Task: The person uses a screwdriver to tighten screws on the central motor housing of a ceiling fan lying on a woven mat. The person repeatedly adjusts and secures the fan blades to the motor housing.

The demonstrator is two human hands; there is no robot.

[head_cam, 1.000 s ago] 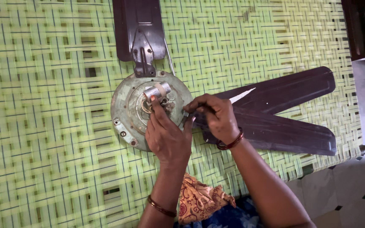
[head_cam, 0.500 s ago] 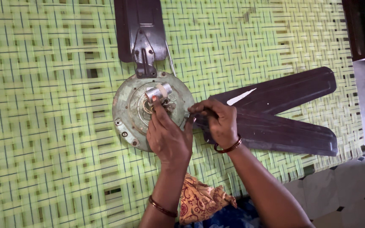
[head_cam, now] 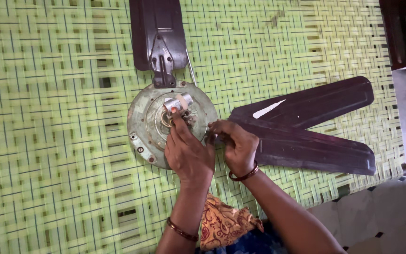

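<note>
Round grey-green metal fan motor housing point(head_cam: 143, 123) lies flat on a woven green-and-yellow strap cot surface point(head_cam: 48, 117), with one dark brown metal blade point(head_cam: 158, 33) bolted on at the top. Two more dark brown blades point(head_cam: 306, 127) lie overlapped to its right.

Left hand point(head_cam: 189, 153) rests over the hub, fingertips pinched on the small metal shaft and wiring cluster at the centre point(head_cam: 178, 104). Right hand point(head_cam: 236, 146) is curled at the housing's right edge, by the root of the nearer loose blade — whether it grips a tool or a fastener I cannot tell (fingers hide it).

Risks, as judged: any small screw freed here could drop through the gaps in the weave; the soft strapping gives under pressure, so the housing may tilt; exposed wires at the hub could get tugged or pinched.
</note>
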